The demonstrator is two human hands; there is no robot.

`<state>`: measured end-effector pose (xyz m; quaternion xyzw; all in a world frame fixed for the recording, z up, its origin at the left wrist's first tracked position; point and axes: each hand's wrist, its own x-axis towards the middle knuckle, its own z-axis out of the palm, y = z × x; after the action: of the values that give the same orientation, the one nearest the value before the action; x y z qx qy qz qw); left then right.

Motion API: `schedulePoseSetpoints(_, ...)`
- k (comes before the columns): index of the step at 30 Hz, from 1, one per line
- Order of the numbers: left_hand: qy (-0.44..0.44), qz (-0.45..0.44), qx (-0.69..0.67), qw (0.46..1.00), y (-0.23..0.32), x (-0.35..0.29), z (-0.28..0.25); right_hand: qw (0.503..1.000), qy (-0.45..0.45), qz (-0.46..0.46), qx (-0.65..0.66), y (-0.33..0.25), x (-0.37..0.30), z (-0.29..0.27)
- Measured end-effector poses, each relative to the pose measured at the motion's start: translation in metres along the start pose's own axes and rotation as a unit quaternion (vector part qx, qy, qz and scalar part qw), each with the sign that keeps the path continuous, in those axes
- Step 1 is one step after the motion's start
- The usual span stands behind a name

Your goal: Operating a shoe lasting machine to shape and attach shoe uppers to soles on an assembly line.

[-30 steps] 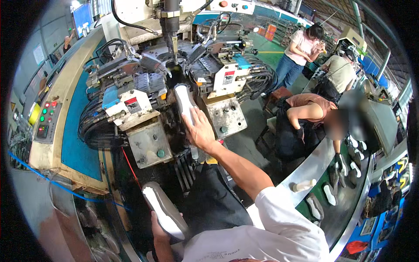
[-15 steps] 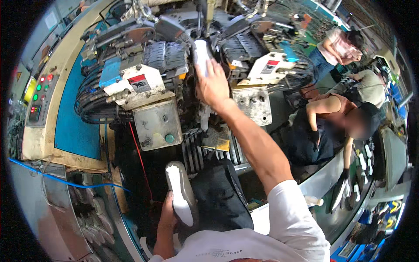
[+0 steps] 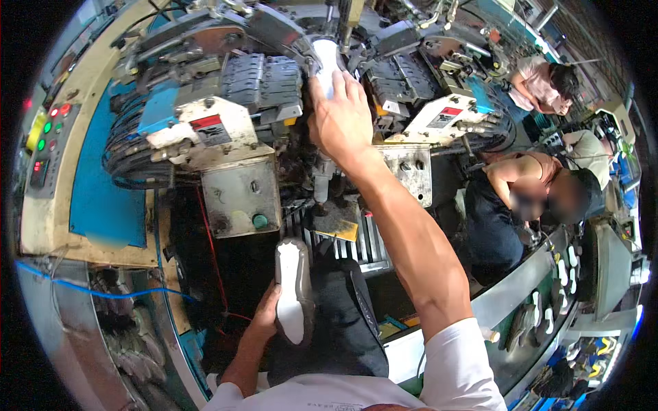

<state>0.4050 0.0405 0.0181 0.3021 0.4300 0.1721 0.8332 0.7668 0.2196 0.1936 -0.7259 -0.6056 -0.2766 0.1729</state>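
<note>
My left hand [image 3: 264, 314] is closed on the side of a grey shoe [image 3: 281, 255] with a white sole face [image 3: 293, 294] turned up, held above my dark trouser leg. My right hand [image 3: 345, 122] reaches forward into the middle of a machine [image 3: 260, 79]. Its fingers lie around the near end of a second shoe [image 3: 327, 57], also white side up; the hand and fingers hide much of this shoe. The far end of it sits between the machine's two dark ridged side blocks.
A control panel [image 3: 51, 147] with lit buttons stands at the left. More shoes lie on a rack [image 3: 140, 335] at lower left and on a conveyor [image 3: 504, 318] at right. Two people [image 3: 531, 198] [image 3: 541, 85] work at the right. A pedal-like yellow-edged plate [image 3: 336, 225] sits below the machine.
My left hand has raised the shoe slightly and moved it right. My right hand stays on the shoe in the machine. At right, the nearer person's arm has drawn back from the conveyor.
</note>
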Motion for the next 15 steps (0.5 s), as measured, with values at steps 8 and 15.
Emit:
schedulePoseSetpoints(8, 0.016, 0.077, -0.073, 0.994, -0.052, -0.081, -0.051, 0.985, 0.051, -0.014, 0.164, -0.025, -0.083, -0.025)
schedulePoseSetpoints(15, 0.228, 0.139, -0.030, 0.963, -0.090, -0.143, -0.132, 0.943, -0.249, -0.034, 0.220, -0.044, -0.412, 0.039)
